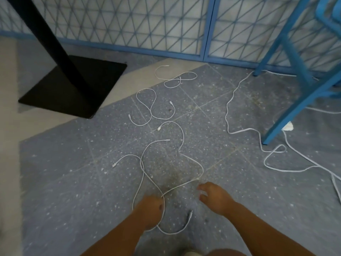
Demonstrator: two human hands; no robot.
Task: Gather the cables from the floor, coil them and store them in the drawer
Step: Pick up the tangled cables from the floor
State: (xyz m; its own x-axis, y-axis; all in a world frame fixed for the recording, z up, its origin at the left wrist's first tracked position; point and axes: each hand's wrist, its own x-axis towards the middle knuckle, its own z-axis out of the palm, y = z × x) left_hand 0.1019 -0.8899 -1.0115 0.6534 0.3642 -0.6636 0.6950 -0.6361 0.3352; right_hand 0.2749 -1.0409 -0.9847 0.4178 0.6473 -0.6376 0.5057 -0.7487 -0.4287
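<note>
Several thin white cables lie scattered on the grey speckled floor. My left hand (pixel 151 209) is closed around the nearest white cable (pixel 181 185), whose loops run up toward the middle of the floor and whose plug end curls below my hand. My right hand (pixel 214 196) hovers just right of that cable with fingers spread, holding nothing. Another cable (pixel 151 108) lies coiled loosely farther away, and a third cable (pixel 177 78) lies near the fence. A longer white cable (pixel 228 115) snakes along the right side. No drawer is in view.
A black stand with a square base (pixel 73 85) sits at the left. A blue chair frame (pixel 287 100) stands at the right, with a white plug (pixel 288 126) beside its leg. A blue lattice fence (pixel 129 24) closes the far side.
</note>
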